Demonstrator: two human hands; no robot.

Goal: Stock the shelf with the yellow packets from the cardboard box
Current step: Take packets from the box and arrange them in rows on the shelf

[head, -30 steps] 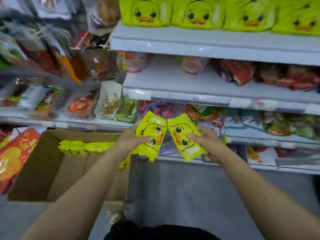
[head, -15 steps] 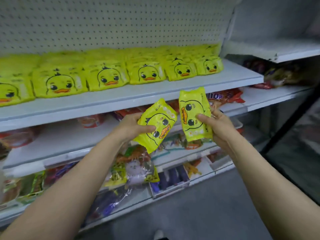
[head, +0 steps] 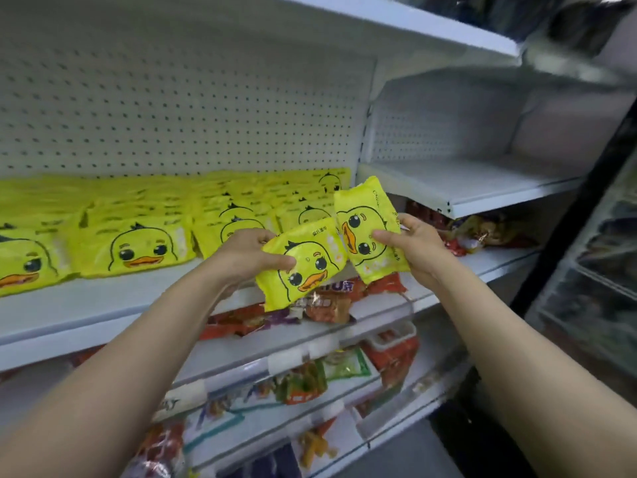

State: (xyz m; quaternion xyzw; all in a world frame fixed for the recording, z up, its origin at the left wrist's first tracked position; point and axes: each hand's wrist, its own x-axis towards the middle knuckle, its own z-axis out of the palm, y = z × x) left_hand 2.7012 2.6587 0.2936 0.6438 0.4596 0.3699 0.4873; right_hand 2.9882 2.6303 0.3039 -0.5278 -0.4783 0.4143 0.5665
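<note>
Both hands rising toward shelf [head: 103,305] | left hand [head: 246,255] gripping tilted duck-faced yellow packet [head: 303,263] | right hand [head: 415,248] clutching upright packet [head: 367,229]

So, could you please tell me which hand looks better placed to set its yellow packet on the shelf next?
Probably the right hand. Its packet is held higher, level with the shelf and beside the right end of the stocked row. The left hand holds its packet lower, below the shelf edge.

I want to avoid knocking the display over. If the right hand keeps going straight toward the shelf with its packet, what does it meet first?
Probably the rightmost stack of yellow packets on the shelf; the right hand and its packet sit just before it, though depth is unclear.
</note>
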